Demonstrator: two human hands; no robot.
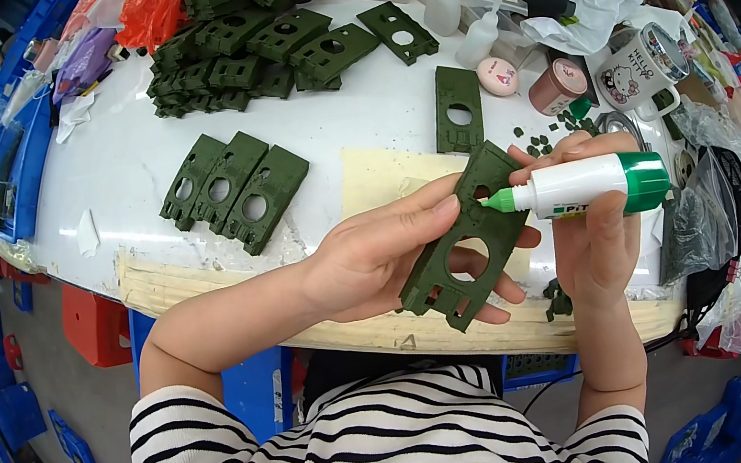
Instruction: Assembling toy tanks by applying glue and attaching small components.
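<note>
My left hand (pixel 382 244) grips a dark green plastic model part (pixel 430 270), a flat hull-like plate with a large round hole and smaller openings. Its long side runs at a slant above the table's front edge. In my right hand (pixel 597 239) lies a white glue bottle (pixel 576 184) with a green base and a green pointed nozzle (pixel 499 201). The nozzle tip meets or nearly meets the plate beside its upper small hole. Under my hands is a yellowish sheet of paper (pixel 371 173). Tiny green pieces (pixel 536 145) are scattered just beyond my right hand.
Three similar green plates (pixel 233 190) lie at the left, and a heap of them (pixel 241 53) at the back. A single plate (pixel 458 111) lies ahead. A pink round tin (pixel 498 75), a pink jar (pixel 558 87) and a white mug (pixel 632 74) stand at the right.
</note>
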